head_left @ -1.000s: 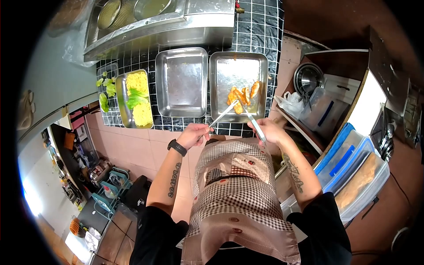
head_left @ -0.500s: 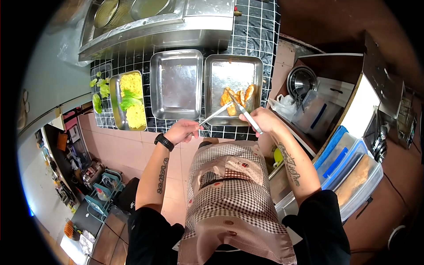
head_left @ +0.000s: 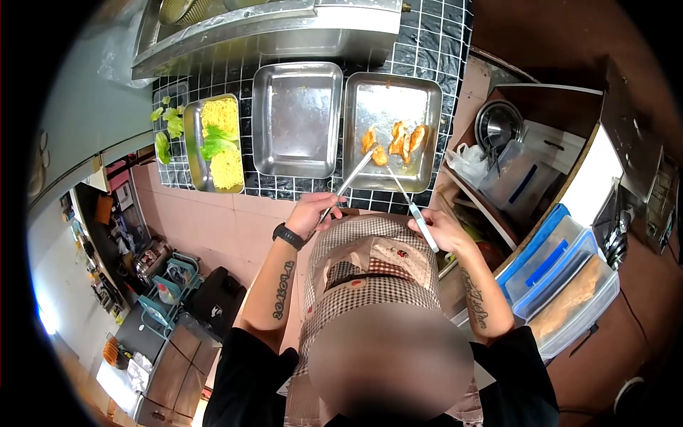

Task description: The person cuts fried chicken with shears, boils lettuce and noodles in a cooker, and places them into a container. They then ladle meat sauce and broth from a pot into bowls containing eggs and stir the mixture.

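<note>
My left hand [head_left: 316, 213] is closed around slim metal tongs [head_left: 348, 183]. Their far end touches a browned piece of cooked meat, probably chicken [head_left: 378, 155], in the right-hand steel tray [head_left: 434, 153]. In my right hand [head_left: 442, 231] is a knife [head_left: 421, 220] with a pale handle, its narrow blade pointing up over the tray's near side. The knife tip is close to the meat but looks apart from it. More browned strips [head_left: 405, 139] lie to the right in the same tray.
A bare-bottomed steel tray [head_left: 295, 121] stands in the middle. Left of it, a smaller tray [head_left: 191, 146] holds yellow noodles [head_left: 226, 167] and lettuce [head_left: 217, 144]. A steel fryer [head_left: 284, 46] is behind. Plastic containers [head_left: 569, 277] stand at my right.
My right hand has drawn the knife back from the meat toward me. The left piece now lies apart from the other strips, the tongs' end on it. The view has shifted slightly.
</note>
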`<state>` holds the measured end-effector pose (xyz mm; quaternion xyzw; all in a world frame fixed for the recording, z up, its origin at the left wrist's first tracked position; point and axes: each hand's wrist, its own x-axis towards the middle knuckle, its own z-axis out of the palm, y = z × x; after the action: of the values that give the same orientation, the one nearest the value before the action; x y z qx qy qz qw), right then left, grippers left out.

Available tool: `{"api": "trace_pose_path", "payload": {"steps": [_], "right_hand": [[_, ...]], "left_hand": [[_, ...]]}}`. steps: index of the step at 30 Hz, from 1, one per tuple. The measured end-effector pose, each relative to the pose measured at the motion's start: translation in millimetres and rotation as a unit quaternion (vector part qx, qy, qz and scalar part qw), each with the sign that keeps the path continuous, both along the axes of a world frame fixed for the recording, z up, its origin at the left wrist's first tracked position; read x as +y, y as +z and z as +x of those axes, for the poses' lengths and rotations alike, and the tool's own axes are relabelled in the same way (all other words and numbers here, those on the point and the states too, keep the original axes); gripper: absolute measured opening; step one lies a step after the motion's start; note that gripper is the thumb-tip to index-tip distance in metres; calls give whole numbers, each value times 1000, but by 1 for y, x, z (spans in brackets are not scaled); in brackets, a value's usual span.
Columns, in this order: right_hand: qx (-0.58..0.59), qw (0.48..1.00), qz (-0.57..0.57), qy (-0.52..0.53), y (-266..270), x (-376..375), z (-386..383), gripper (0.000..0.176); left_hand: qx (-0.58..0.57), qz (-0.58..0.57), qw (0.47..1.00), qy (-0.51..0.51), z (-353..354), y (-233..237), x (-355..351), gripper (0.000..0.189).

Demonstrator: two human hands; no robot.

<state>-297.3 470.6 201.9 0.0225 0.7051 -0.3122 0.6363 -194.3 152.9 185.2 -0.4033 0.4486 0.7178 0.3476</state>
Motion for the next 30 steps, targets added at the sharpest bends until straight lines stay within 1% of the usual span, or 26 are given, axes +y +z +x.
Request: {"api": "trace_pose_path", "payload": {"steps": [2,3,6,7,10,13,16,22,25,28,30], "right_hand": [[16,1000,8,24,1,-7,-2,61],[2,1000,3,12,1,-10,-4,64],[-4,1000,-1,-5,-16,-15,-5,65],[0,1000,-2,10,-19,-15,-7,64],[-16,1000,15,-1,-24,-16,-7,61],[-28,1000,-12,-6,-38,-6,2,58],[-65,994,-41,-73,-17,-10,-3,54],[-68,995,-46,-63,-14,-12,-9,54],[-65,994,-44,-77,-17,-14,-9,55],[-55,996,-27,-72,-20,-14,-7,52],[-42,995,-36,-78,-20,-13,-6,50]], "left_hand": [[-2,2,1000,-1,-1,-1,0,26],[-1,3,1000,-4,-2,0,0,26],[-5,-1,1000,-21,-7,2,-3,26],[-7,-2,1000,-27,-7,1,-3,26],[-3,-4,1000,-25,-7,0,-4,26],[-6,-11,1000,-25,-10,3,-2,25],[-5,-3,1000,-19,-10,4,0,24],[-6,-9,1000,-18,-9,3,2,24],[0,-13,1000,-28,-9,2,4,24],[1,-7,1000,-26,-9,0,3,25],[6,6,1000,-21,-8,-3,1,26]]}}
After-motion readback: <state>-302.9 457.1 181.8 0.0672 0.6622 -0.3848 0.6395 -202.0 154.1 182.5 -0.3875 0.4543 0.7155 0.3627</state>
